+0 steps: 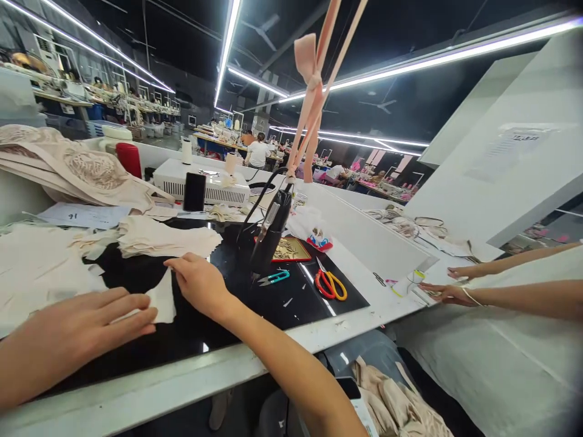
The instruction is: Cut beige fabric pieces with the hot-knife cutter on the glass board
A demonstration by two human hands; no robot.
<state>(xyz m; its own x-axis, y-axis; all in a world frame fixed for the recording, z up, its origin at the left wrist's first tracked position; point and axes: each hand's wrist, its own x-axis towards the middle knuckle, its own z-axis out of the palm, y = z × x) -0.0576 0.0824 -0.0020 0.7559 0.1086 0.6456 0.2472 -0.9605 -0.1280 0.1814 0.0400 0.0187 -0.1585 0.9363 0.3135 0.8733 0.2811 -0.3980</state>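
A small cream fabric piece [164, 301] is stretched between my two hands over the black work surface [195, 331]. My left hand [98, 321] has its fingers together, with the piece's left part between thumb and fingers. At the upper corner, the fingertips of my right hand [198, 282] are pinched on the same piece. Just behind my right hand lies a stack of cream fabric pieces [166, 237]. More loose cream pieces [40, 267] spread beyond my left hand.
A black handheld tool [273, 227] hangs from pink straps [314, 85]. Teal thread snips [276, 277] and red-and-yellow scissors [331, 284] lie to the right. Behind are a phone [194, 192] and a white vented box [170, 179]. Another person's hands [449, 294] are at far right.
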